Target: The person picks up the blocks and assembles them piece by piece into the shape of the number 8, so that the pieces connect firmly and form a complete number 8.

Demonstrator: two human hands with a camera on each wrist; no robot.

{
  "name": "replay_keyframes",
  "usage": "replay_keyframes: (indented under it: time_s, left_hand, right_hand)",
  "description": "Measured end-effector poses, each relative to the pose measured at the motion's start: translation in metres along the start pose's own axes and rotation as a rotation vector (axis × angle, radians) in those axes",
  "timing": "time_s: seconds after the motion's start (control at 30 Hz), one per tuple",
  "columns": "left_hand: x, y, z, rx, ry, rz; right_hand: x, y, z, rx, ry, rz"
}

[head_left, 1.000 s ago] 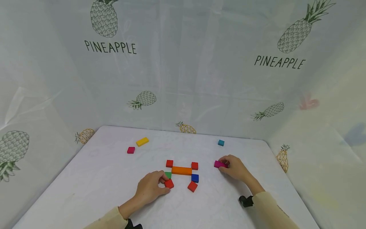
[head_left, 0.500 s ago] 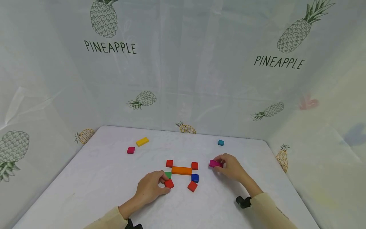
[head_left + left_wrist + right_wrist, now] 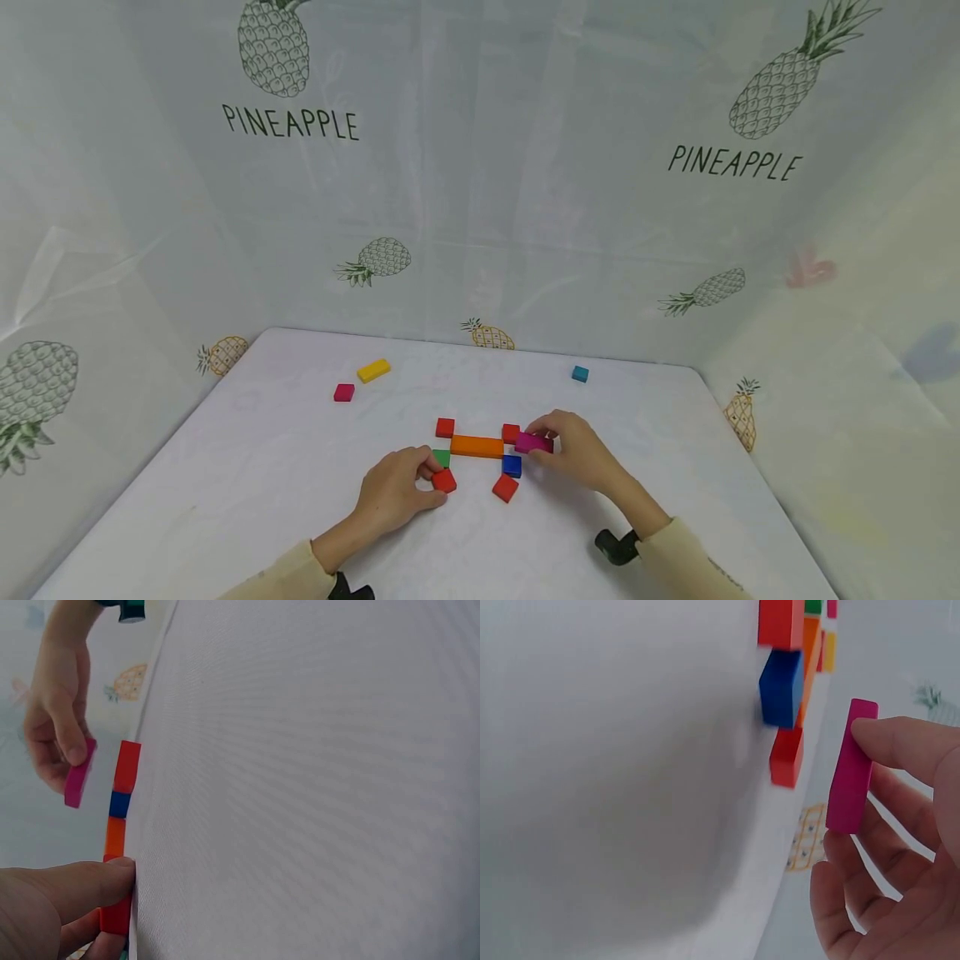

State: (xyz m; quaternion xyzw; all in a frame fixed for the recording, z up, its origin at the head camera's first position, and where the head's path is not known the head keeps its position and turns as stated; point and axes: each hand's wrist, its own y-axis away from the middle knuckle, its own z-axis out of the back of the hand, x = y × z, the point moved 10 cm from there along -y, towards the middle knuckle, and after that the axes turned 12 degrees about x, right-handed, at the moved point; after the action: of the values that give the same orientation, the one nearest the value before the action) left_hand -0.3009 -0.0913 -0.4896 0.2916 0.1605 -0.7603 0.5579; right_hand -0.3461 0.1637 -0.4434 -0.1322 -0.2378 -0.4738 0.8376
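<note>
My right hand (image 3: 577, 450) pinches a magenta block (image 3: 534, 443) between thumb and fingers. Seen from the right wrist, the magenta block (image 3: 851, 769) is held up off the table. In the head view it overlaps the area by the right end of a long orange block (image 3: 477, 447). My left hand (image 3: 393, 492) pinches a red block (image 3: 444, 481) on the table, just below a green block (image 3: 441, 458) partly covered by a finger. Red blocks sit at the orange block's far left (image 3: 445, 427) and far right corners. A blue block (image 3: 512, 466) lies at its near right corner.
A turned red block (image 3: 506, 487) lies just below the blue one. Toward the back of the white table (image 3: 247, 467) are a yellow block (image 3: 373, 371), a crimson block (image 3: 343, 392) and a teal block (image 3: 580, 374). A pineapple-print sheet (image 3: 525, 208) hangs behind.
My right hand has carried the magenta block leftward, from the right side to beside the orange block's right end. My left hand and its red block have stayed in place.
</note>
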Motion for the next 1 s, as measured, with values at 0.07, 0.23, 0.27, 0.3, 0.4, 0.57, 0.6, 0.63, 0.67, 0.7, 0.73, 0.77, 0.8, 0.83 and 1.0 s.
replay_keyframes:
  time_s: [0.07, 0.23, 0.27, 0.3, 0.4, 0.57, 0.6, 0.63, 0.67, 0.7, 0.73, 0.77, 0.8, 0.83, 1.0]
  left_hand:
    - [0.0, 0.0, 0.0, 0.0, 0.001, -0.001]
    - [0.001, 0.0, -0.001, 0.004, 0.0, 0.002]
    - [0.001, 0.0, -0.001, 0.005, -0.001, 0.004]
    - [0.001, -0.001, -0.001, 0.005, -0.001, 0.005]
    - [0.001, -0.001, -0.001, 0.004, -0.001, 0.005]
    - [0.001, -0.001, -0.001, 0.001, -0.007, 0.002]
    - [0.0, 0.0, 0.0, 0.001, -0.007, 0.003]
    - [0.0, 0.0, 0.0, 0.001, -0.008, 0.004]
    - [0.0, 0.0, 0.0, 0.0, -0.01, 0.004]
    - [0.0, 0.0, 0.0, -0.001, -0.007, 0.003]
    - [-0.001, 0.001, 0.0, -0.002, -0.006, 0.001]
    - [-0.001, 0.001, 0.001, -0.003, -0.003, 0.0]
    - [-0.001, 0.001, 0.001, -0.003, 0.0, -0.001]
    - [-0.001, 0.001, 0.001, -0.003, 0.0, -0.001]
    - [-0.001, 0.001, 0.001, -0.005, 0.0, -0.009]
  right_hand:
    - [0.009, 0.0, -0.005, 0.013, -0.01, 0.011]
    - [0.03, 0.001, -0.017, 0.037, -0.001, 0.035]
    - [0.034, 0.001, -0.019, 0.04, 0.002, 0.043]
    - [0.038, 0.001, -0.021, 0.046, -0.003, 0.043]
    - [0.048, 0.0, -0.027, 0.062, -0.01, 0.046]
    - [0.06, -0.001, -0.038, 0.087, -0.018, 0.066]
    - [0.062, -0.001, -0.04, 0.092, -0.022, 0.071]
    - [0.064, -0.001, -0.043, 0.095, -0.023, 0.077]
    - [0.066, -0.001, -0.044, 0.098, -0.027, 0.079]
    - [0.067, -0.001, -0.046, 0.103, -0.03, 0.08]
    - [0.069, -0.001, -0.048, 0.106, -0.034, 0.083]
    - [0.07, -0.001, -0.05, 0.109, -0.036, 0.085]
    - [0.072, -0.002, -0.052, 0.111, -0.036, 0.088]
    - [0.073, -0.002, -0.053, 0.113, -0.035, 0.09]
    - [0.077, -0.002, -0.059, 0.12, -0.025, 0.099]
